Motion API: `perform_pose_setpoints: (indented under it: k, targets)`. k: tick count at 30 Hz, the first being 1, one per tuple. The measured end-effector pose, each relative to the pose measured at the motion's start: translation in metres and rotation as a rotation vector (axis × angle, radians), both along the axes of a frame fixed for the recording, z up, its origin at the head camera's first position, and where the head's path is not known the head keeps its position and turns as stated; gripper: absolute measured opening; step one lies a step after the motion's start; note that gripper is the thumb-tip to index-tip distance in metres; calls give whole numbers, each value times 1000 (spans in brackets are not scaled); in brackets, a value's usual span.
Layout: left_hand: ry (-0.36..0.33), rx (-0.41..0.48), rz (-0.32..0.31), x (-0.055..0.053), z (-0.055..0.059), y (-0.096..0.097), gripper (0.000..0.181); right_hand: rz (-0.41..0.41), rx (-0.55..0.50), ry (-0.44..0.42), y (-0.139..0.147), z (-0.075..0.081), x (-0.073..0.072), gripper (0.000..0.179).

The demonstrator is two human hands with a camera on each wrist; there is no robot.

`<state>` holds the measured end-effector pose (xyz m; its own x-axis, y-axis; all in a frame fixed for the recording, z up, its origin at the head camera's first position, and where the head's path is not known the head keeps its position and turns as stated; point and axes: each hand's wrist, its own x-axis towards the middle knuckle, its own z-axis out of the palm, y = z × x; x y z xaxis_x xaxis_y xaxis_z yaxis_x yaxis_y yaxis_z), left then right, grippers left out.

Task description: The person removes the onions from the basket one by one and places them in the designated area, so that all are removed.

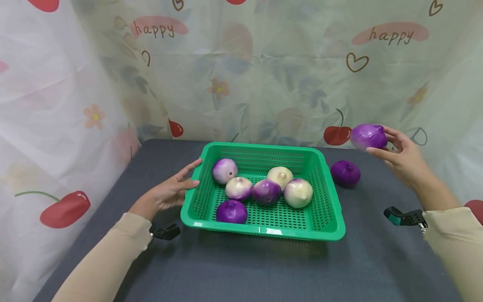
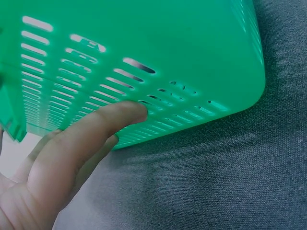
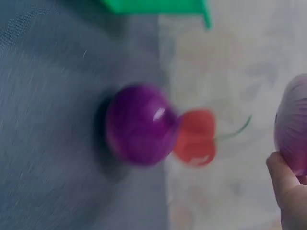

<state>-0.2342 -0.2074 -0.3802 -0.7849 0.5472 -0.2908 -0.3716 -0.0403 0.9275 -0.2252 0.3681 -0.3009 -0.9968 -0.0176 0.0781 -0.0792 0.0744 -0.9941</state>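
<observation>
My right hand (image 1: 405, 159) holds a purple onion (image 1: 367, 136) between thumb and fingers, raised above the back right of the table; the right wrist view catches part of this onion (image 3: 293, 124) at its right edge. Below it, a darker purple onion (image 1: 345, 173) lies on the table just right of the green basket (image 1: 264, 231). At the basket's left side, my left hand (image 1: 170, 191) grips the rim, thumb over the top edge. Its fingers (image 2: 96, 129) press against the slotted outer wall. Inside sit several onions, some purple (image 1: 232, 212), others mostly white (image 1: 298, 193).
A dark grey cloth (image 1: 241, 268) covers the table. Behind it hangs a printed curtain (image 1: 264, 84) with cherries and hearts, and another white curtain (image 1: 45, 126) hangs along the left. Each wrist wears a black camera mount (image 1: 403, 216).
</observation>
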Motion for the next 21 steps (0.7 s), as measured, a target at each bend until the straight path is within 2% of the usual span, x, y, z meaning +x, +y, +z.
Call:
perform_pose_setpoints:
  k: [2, 5, 13, 17, 21]
  targets:
    - [0, 0, -2, 0, 0, 0, 71, -43, -41, -15, 11, -9, -5, 78]
    - [0, 8, -12, 0, 0, 0, 71, -115, -17, -41, 25, -23, -10, 84]
    - [-10, 17, -15, 1, 3, 0, 72, -302, 220, -116, 44, -71, -16, 85]
    - [-15, 21, -16, 0, 3, -1, 73, -362, 340, -161, 45, -87, -19, 88]
    - [-19, 22, -13, 0, 2, -1, 74, -415, 404, -203, 44, -100, -21, 90]
